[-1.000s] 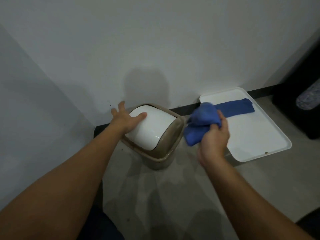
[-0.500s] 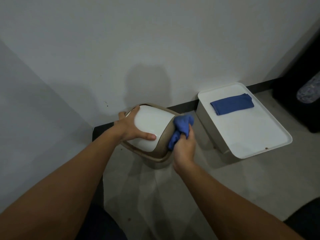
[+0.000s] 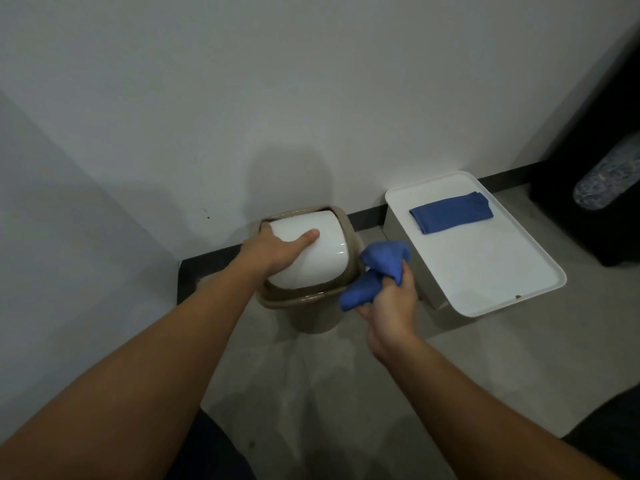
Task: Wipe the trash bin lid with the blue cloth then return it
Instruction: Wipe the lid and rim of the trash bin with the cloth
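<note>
A small beige trash bin stands on the floor against the wall, topped by a white swing lid in a beige rim. My left hand lies on the lid's left side, thumb stretched across the white surface, fingers hooked over its far edge. My right hand grips a bunched blue cloth just right of the bin, at the rim's right side. Whether the cloth touches the rim I cannot tell.
A white box with a flat lid stands right of the bin; a second, folded blue cloth lies on it. A black object fills the right corner. Walls close in behind and on the left.
My right hand carried the cloth from near the white box to the bin's right rim, then drew back a little toward me. My left hand shifted its hold on the lid.
</note>
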### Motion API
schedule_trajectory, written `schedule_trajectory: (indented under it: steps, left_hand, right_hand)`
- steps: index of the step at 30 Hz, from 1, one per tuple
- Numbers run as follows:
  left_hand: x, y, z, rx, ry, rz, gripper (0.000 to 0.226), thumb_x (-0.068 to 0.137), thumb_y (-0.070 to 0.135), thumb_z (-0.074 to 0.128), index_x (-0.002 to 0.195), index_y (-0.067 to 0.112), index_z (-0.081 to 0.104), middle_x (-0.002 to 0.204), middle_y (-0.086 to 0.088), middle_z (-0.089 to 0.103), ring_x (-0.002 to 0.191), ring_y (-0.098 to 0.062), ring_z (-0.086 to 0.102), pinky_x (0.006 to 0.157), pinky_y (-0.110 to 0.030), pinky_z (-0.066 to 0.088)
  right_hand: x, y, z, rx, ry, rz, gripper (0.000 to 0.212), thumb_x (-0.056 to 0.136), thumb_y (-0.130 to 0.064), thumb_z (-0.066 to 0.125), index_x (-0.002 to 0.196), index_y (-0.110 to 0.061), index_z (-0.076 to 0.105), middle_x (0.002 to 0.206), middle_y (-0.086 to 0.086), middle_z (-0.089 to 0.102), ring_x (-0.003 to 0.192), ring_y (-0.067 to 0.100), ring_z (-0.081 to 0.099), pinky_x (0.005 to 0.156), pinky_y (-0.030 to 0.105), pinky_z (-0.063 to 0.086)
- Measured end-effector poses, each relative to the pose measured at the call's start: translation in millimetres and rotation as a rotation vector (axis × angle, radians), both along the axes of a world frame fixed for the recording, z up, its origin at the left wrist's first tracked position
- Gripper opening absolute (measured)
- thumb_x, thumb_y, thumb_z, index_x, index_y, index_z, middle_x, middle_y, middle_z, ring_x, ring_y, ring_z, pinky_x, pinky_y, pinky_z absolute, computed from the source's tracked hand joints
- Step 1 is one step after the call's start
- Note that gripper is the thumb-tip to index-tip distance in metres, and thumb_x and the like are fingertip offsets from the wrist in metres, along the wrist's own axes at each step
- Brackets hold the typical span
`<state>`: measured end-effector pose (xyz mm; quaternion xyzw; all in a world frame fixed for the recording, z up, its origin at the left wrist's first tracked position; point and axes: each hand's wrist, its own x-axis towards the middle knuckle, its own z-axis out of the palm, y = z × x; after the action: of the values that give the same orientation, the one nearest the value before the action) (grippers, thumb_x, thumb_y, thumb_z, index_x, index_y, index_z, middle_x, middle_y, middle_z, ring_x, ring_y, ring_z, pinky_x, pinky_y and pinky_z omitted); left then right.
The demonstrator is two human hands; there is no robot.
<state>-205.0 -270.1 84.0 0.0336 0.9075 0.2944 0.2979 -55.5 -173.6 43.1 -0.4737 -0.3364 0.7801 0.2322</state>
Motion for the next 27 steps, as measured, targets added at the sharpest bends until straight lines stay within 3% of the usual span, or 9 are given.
schedule_trajectory:
  steps: [4, 7, 9, 12, 14, 17, 21, 25, 27]
  left_hand:
    - [6.7, 9.6, -1.1, 0.054, -0.099, 0.031, 0.092, 0.079, 0.070, 0.038, 0.143, 0.005, 0.027, 0.141, -0.019, 0.041, 0.120, -0.039, 0.046, 0.096, -0.052, 0.045]
    - [8.5, 12.1, -2.3, 0.028, -0.074, 0.030, 0.089, 0.082, 0.068, 0.035, 0.141, 0.001, 0.029, 0.138, -0.020, 0.043, 0.115, -0.039, 0.050, 0.090, -0.051, 0.051]
    - [10.5, 12.9, -3.7, 0.005, -0.049, 0.024, 0.091, 0.081, 0.069, 0.036, 0.142, 0.003, 0.026, 0.138, -0.020, 0.042, 0.115, -0.039, 0.049, 0.090, -0.051, 0.051]
    - [11.2, 15.5, -5.7, -0.031, 0.014, 0.015, 0.093, 0.080, 0.071, 0.036, 0.140, 0.001, 0.029, 0.138, -0.021, 0.042, 0.115, -0.040, 0.049, 0.093, -0.049, 0.048]
    - [8.4, 16.9, -5.3, -0.041, 0.040, 0.010, 0.094, 0.080, 0.071, 0.035, 0.139, -0.002, 0.030, 0.139, -0.022, 0.041, 0.116, -0.039, 0.048, 0.095, -0.048, 0.048]
    - [5.0, 15.7, -6.5, -0.046, 0.062, 0.000, 0.096, 0.079, 0.072, 0.035, 0.139, -0.002, 0.029, 0.138, -0.022, 0.042, 0.116, -0.038, 0.048, 0.096, -0.048, 0.046]
    - [3.6, 10.8, -7.0, -0.021, 0.088, -0.010, 0.097, 0.076, 0.074, 0.040, 0.139, 0.000, 0.028, 0.137, -0.020, 0.041, 0.116, -0.038, 0.048, 0.092, -0.050, 0.049]
    - [-0.1, 6.1, -6.6, -0.063, 0.117, -0.035, 0.098, 0.074, 0.076, 0.040, 0.142, 0.006, 0.025, 0.141, -0.018, 0.036, 0.119, -0.039, 0.045, 0.083, -0.052, 0.054]
    - [1.5, 8.9, -8.1, -0.123, 0.158, -0.089, 0.099, 0.075, 0.076, 0.037, 0.141, 0.003, 0.026, 0.141, -0.020, 0.038, 0.121, -0.038, 0.044, 0.095, -0.047, 0.047]
  right_hand:
    - [-28.2, 8.8, 4.7, 0.270, -0.099, 0.168, 0.042, 0.093, -0.032, 0.035, 0.135, -0.037, 0.034, 0.127, 0.002, 0.054, 0.112, 0.021, 0.052, 0.101, 0.045, 0.041]
    - [-39.5, 2.7, 0.7, 0.360, -0.102, 0.167, 0.041, 0.096, -0.028, 0.034, 0.135, -0.040, 0.028, 0.105, -0.012, 0.055, 0.088, 0.002, 0.052, 0.073, 0.018, 0.045]
    - [-39.0, -5.8, -4.3, 0.369, -0.128, 0.161, 0.039, 0.097, -0.031, 0.033, 0.134, -0.040, 0.028, 0.090, -0.018, 0.052, 0.080, 0.000, 0.051, 0.060, 0.013, 0.038]
    - [-32.1, -24.9, -11.0, 0.376, -0.144, 0.177, 0.035, 0.096, -0.033, 0.034, 0.131, -0.039, 0.032, 0.095, -0.011, 0.057, 0.087, 0.004, 0.055, 0.068, 0.021, 0.044]
    - [-29.4, -41.3, -13.3, 0.333, -0.093, 0.196, 0.031, 0.096, -0.028, 0.036, 0.125, -0.034, 0.038, 0.107, 0.000, 0.060, 0.096, 0.014, 0.059, 0.084, 0.036, 0.050]
    - [-25.1, -60.8, -10.6, 0.169, -0.044, 0.239, 0.025, 0.096, -0.025, 0.037, 0.118, -0.022, 0.048, 0.113, 0.007, 0.061, 0.103, 0.021, 0.058, 0.097, 0.048, 0.045]
    - [-7.9, -49.0, -6.6, -0.099, -0.045, 0.245, 0.021, 0.094, -0.018, 0.038, 0.094, -0.023, 0.059, 0.089, 0.000, 0.062, 0.086, 0.020, 0.061, 0.076, 0.042, 0.053]
    - [-5.6, -4.6, -1.0, 0.139, -0.214, -0.047, 0.024, 0.091, -0.013, 0.037, 0.089, -0.024, 0.058, 0.089, 0.005, 0.060, 0.091, 0.027, 0.059, 0.086, 0.044, 0.049]
    - [-20.7, 3.7, 7.6, 0.156, -0.177, -0.027, 0.026, 0.093, -0.015, 0.037, 0.112, -0.019, 0.053, 0.104, 0.009, 0.058, 0.100, 0.027, 0.057, 0.093, 0.045, 0.046]
